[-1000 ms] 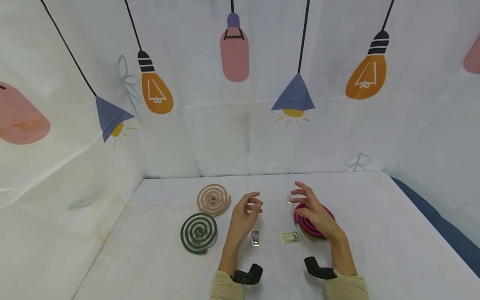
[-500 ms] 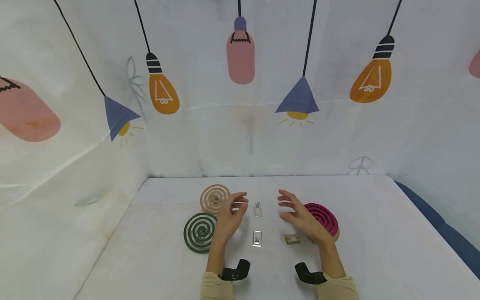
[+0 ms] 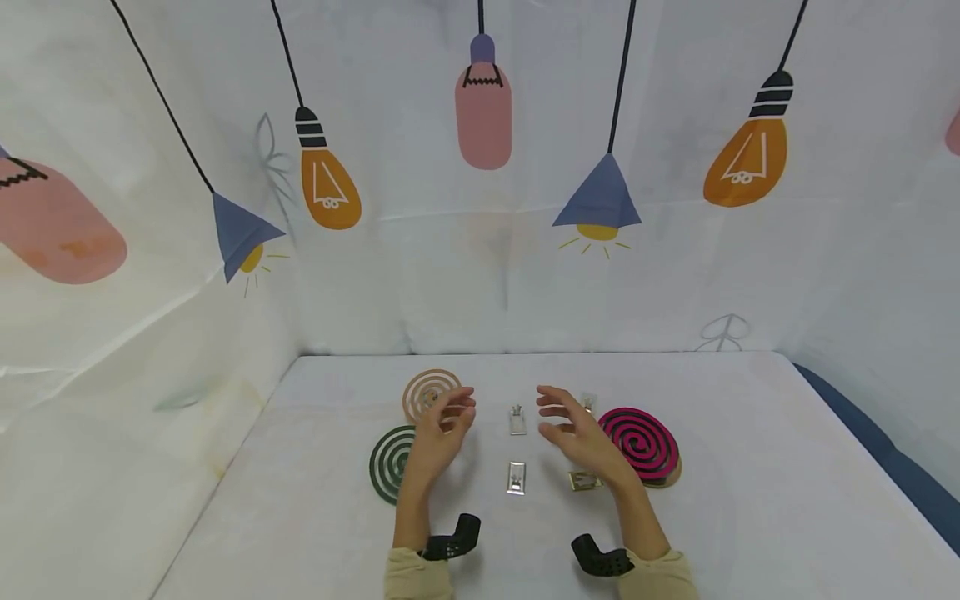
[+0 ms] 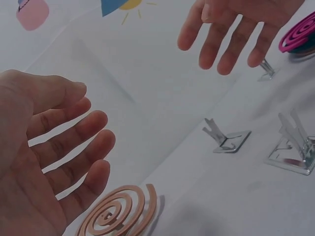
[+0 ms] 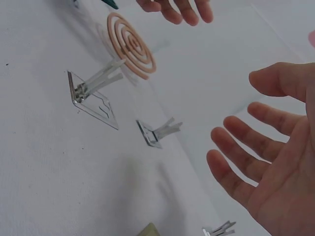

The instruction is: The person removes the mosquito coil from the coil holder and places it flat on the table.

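Note:
My left hand (image 3: 437, 437) hovers above the table with fingers loosely bent and nothing in its grasp. Behind it lie a tan mosquito coil (image 3: 424, 390) and a green mosquito coil (image 3: 388, 467), both partly covered in the head view. Empty too, my right hand (image 3: 585, 440) hangs in the air, its palm (image 5: 290, 182) facing the left hand. Just right of it a pink-and-black coil (image 3: 637, 443) rests on a tan one. Small metal coil stands lie between and under the hands: two silver ones (image 3: 516, 478), a gold-toned one (image 3: 582, 481), and one farther back (image 3: 589, 402).
The white table (image 3: 757, 483) ends at a back edge against a white cloth wall (image 3: 450, 275) printed with lamps. Dark blue fabric (image 3: 885, 450) shows beyond the right edge. Each wrist wears a black camera mount (image 3: 453, 537).
Both hands have shifted left over the table. The right hand no longer covers the pink-and-black coil; the left hand now covers part of the green and tan coils. The view has shifted slightly.

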{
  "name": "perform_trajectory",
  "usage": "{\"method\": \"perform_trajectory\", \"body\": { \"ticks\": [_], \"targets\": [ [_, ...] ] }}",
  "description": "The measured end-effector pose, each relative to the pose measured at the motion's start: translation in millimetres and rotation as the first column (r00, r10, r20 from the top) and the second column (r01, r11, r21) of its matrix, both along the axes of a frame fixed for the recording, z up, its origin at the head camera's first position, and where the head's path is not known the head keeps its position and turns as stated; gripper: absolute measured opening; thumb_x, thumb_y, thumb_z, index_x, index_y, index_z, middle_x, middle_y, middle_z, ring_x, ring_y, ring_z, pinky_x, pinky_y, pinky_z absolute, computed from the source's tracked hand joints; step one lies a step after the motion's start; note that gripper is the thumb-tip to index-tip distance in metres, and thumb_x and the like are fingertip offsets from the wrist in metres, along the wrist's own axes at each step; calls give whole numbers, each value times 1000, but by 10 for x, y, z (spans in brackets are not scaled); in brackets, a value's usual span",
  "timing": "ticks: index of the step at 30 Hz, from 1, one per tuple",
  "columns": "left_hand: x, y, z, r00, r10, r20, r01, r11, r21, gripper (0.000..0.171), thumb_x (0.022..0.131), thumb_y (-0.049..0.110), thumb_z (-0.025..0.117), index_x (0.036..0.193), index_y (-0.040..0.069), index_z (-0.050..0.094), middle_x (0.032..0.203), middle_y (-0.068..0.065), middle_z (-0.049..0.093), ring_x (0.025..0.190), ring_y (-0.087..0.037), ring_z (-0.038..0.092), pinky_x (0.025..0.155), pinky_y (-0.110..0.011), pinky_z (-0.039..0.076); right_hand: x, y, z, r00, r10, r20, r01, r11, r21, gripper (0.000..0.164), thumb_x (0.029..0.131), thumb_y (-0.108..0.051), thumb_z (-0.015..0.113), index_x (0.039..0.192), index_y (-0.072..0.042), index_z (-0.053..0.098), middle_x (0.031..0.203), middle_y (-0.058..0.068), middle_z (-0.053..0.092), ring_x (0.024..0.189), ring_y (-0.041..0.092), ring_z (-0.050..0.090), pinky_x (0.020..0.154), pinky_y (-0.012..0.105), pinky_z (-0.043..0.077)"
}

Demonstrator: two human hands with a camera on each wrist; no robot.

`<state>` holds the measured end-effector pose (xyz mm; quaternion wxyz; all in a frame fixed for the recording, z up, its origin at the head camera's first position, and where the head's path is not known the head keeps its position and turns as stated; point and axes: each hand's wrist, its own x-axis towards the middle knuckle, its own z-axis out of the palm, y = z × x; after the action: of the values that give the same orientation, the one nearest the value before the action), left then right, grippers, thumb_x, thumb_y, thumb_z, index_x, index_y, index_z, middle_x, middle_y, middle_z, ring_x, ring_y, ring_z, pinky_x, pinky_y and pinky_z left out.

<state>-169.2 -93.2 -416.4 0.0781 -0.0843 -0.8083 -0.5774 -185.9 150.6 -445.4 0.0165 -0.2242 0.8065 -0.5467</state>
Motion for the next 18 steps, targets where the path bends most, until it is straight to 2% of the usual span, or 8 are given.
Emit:
{"method": "perform_trajectory", "body": {
  "ticks": [3,8,11,15,18],
  "targets": [
    [46,-58,53,1000,14,16,-14,1000,1,34,92,16,60,125,7,57,116,-15,63,108,-30,59,87,-34,47,-5,-64,-10,1000,-4,11,4,1000,-7,50,92,-14,59,139,-16,40,132,16,51,122,32,49,95,32,46],
    [-51,-200,-188,998,51,-21,-51,999,-4,35,90,25,64,124,16,59,114,-5,64,104,-23,61,84,-27,50,-1,-175,-27,999,11,34,-11,1000,-1,50,92,-14,60,138,-17,41,132,18,50,122,33,50,96,37,45],
    [-60,-268,-225,998,53,-36,-54,999,-6,37,89,28,65,124,17,60,113,-2,65,102,-21,61,82,-26,50,9,-246,-25,999,18,32,-18,1000,-5,50,91,-13,61,137,-16,42,131,19,51,120,35,51,95,37,46],
    [-46,-329,-201,998,63,-30,-64,998,-20,37,90,25,64,124,13,59,114,-4,65,102,-21,62,81,-24,50,24,-343,-24,1000,11,23,-11,1000,-3,48,91,-9,60,136,-15,44,128,19,53,118,34,53,94,34,47],
    [11,-347,-95,998,64,-25,-64,998,-10,35,91,19,62,124,9,58,115,-10,65,103,-25,62,81,-23,50,29,-411,-38,1000,2,6,-2,1000,-7,46,90,-4,59,134,-11,46,126,18,54,117,35,53,92,32,48]
  ]
}}
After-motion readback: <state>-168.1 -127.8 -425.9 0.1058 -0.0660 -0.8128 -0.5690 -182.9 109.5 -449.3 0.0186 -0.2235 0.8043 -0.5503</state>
